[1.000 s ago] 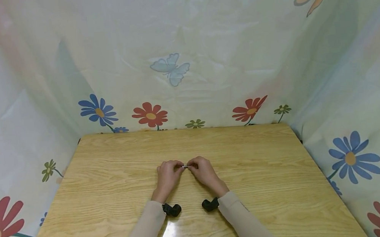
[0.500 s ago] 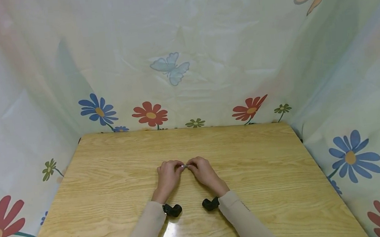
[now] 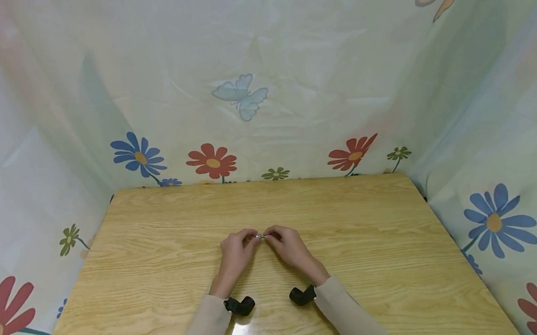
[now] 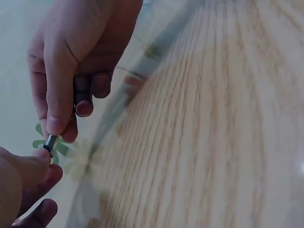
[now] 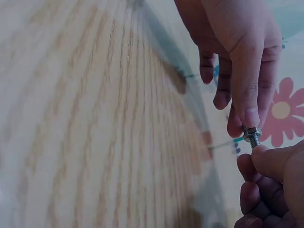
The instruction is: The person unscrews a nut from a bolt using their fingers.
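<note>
A small silver threaded bolt [image 5: 255,141] is held in the air between the two hands. At its left-hand end sits a hex-shaped metal piece [image 5: 251,134], which may be a nut or the bolt's head. My left hand [image 3: 236,252] pinches that end between thumb and index finger. The right hand [image 3: 289,247] grips the threaded end with thumb and fingertips. In the left wrist view, a short stretch of thread [image 4: 52,141] shows between both sets of fingertips; the rest of the bolt is hidden by the fingers.
Both hands are above a wooden table [image 3: 158,237], around its middle. A curtain [image 3: 292,111] with flowers and butterflies encloses the back and sides. Black wrist cameras, such as the left one [image 3: 240,306], sit by the beige sleeves [image 3: 201,325].
Both hands have come slightly nearer to the person, with the wrists shifting back and a little apart. The bolt stays pinched between them throughout.
</note>
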`<state>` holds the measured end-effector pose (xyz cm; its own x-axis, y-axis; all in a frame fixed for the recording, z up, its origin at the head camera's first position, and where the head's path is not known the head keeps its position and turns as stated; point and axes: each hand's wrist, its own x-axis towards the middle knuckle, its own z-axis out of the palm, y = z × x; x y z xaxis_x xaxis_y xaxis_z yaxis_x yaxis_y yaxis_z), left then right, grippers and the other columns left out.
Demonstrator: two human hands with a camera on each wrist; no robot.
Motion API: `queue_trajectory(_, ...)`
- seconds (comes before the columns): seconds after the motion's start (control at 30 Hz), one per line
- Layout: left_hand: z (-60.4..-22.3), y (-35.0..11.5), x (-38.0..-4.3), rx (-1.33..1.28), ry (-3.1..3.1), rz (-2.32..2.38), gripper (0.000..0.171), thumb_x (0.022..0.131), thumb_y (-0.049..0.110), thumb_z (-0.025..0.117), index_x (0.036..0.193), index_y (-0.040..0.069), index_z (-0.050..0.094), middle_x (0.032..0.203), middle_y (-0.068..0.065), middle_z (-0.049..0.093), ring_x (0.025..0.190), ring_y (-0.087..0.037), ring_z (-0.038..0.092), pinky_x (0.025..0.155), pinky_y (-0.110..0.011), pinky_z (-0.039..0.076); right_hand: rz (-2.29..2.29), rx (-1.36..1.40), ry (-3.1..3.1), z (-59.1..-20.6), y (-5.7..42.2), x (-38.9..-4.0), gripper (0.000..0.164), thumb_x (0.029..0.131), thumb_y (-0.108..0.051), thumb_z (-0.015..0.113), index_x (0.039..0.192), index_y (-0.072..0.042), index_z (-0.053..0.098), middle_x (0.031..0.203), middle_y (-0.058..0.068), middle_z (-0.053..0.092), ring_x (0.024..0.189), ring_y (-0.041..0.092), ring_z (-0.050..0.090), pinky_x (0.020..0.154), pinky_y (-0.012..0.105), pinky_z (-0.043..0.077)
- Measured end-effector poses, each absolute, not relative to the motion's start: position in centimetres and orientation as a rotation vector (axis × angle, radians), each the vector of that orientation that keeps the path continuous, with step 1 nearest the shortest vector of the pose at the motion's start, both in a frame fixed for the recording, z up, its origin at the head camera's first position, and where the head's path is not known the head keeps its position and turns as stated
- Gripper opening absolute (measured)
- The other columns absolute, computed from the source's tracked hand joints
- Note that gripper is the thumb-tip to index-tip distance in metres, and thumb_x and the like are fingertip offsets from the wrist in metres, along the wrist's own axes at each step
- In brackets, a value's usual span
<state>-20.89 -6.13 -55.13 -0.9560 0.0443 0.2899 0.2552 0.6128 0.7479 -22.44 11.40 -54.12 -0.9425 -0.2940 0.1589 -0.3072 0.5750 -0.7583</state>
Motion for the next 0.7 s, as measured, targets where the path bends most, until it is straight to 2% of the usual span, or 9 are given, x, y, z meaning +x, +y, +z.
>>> queue_trajectory(0.13,-54.7,-6.1,-20.3,-0.245,-2.557,-1.306,0.019,0.093,0.017,0.078,0.108,0.005,0.079,0.094,-0.005,0.079,0.09,-0.023,0.073,0.086,-0.046,0.056,1.359,0.496,-2.78,-53.5,11.5,-21.8,0.014,0.103,-0.014,0.064,0.109,-0.008,0.075,0.101,0.005,0.075,0.085,0.01,0.065,0.073,0.024,0.053)
queue_trajectory(0.4,-53.8,-6.2,-19.2,-0.239,-2.469,-1.459,0.021,0.092,0.016,0.079,0.11,0.004,0.078,0.097,-0.006,0.079,0.096,-0.027,0.07,0.085,-0.047,0.055,1.356,0.511,-2.733,-52.4,11.8,-20.7,0.012,0.102,-0.013,0.065,0.107,-0.01,0.076,0.096,0.001,0.074,0.084,0.01,0.065,0.073,0.026,0.054)
queue_trajectory(0.53,-53.2,-6.2,-18.7,-0.261,-2.431,-1.49,0.019,0.093,0.016,0.078,0.109,0.006,0.079,0.099,-0.006,0.079,0.097,-0.028,0.069,0.086,-0.049,0.054,1.373,0.508,-2.719,-51.7,11.9,-20.4,0.012,0.102,-0.014,0.066,0.107,-0.012,0.076,0.095,-0.001,0.074,0.082,0.009,0.064,0.073,0.026,0.053)
queue_trajectory(0.7,-52.7,-6.2,-18.4,-0.279,-2.378,-1.505,0.024,0.092,0.014,0.078,0.114,0.004,0.077,0.097,-0.007,0.079,0.097,-0.03,0.07,0.089,-0.056,0.053,1.379,0.538,-2.695,-51.2,12.1,-20.1,0.012,0.101,-0.013,0.066,0.108,-0.011,0.076,0.096,0.001,0.075,0.081,0.009,0.064,0.071,0.025,0.053)
